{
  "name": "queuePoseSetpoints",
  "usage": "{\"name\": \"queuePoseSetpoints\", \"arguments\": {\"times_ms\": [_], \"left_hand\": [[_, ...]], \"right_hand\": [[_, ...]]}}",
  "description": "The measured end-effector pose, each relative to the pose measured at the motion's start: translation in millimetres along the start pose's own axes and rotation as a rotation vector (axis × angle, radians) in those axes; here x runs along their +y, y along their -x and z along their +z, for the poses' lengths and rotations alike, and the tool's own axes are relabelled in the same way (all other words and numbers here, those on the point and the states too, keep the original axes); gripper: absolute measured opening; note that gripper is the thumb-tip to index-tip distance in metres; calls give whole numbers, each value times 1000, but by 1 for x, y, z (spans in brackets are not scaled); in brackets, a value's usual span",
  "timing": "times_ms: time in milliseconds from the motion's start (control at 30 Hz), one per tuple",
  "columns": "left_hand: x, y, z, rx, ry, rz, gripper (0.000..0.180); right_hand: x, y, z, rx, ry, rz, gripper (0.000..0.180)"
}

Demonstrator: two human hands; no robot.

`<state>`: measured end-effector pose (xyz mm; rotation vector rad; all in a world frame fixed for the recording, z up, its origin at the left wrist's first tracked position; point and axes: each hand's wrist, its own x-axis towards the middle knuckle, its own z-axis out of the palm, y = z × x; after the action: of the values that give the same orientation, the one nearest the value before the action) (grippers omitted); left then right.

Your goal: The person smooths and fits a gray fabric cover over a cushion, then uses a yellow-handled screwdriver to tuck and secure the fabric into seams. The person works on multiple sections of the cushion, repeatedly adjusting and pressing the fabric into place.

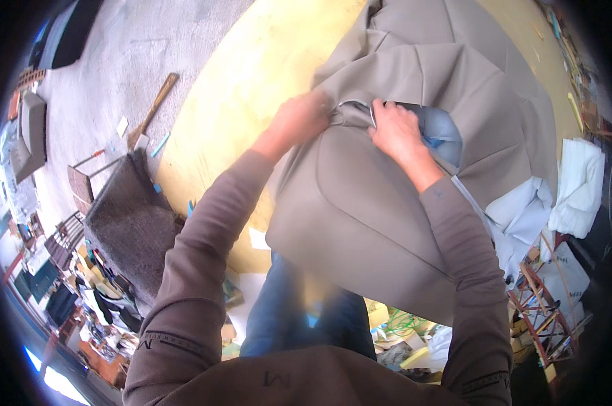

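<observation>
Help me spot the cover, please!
Look for the big yellow surface. The cover lies across its right side, with the left hand and right hand gripping it. It's large, wrinkled and grey-brown, while the cloth at far right is white.

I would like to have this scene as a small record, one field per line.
Left hand: at bunched fabric of the grey-brown cover, fingers blurred
Right hand: holding the cover's edge
Inside cover: blue-grey material, partly visible
Beneath cover: pale yellow surface
Far right: white cloth
Left floor: wooden-handled brush

dark lettering (277,378) marks brown sweater (360,379) and white sheet (562,276).
</observation>
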<state>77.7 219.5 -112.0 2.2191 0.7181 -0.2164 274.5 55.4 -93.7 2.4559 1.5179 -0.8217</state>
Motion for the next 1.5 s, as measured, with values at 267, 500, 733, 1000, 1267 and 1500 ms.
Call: {"name": "queuePoseSetpoints", "arguments": {"times_ms": [267, 500, 733, 1000, 1267, 1500], "left_hand": [[-1, 16, 6, 279, 39, 131, 17], [3, 41, -7, 303, -173, 309, 25], [8, 10, 6, 102, -144, 59, 34], [-13, -13, 6, 2, -346, 208, 30], [-12, 5, -19, 96, -126, 354, 25], [-5, 17, -13, 241, 190, 277, 25]], "right_hand": [[-6, -8, -33, 111, 178, -95, 21], [-14, 19, -77, 109, 146, -241, 23], [-16, -13, -55, 54, 153, -233, 23], [-66, 45, -74, 118, -480, -161, 23], [-63, 50, -40, 166, -402, 49, 53], [-62, 23, -49, -49, -324, 52, 68]]}}
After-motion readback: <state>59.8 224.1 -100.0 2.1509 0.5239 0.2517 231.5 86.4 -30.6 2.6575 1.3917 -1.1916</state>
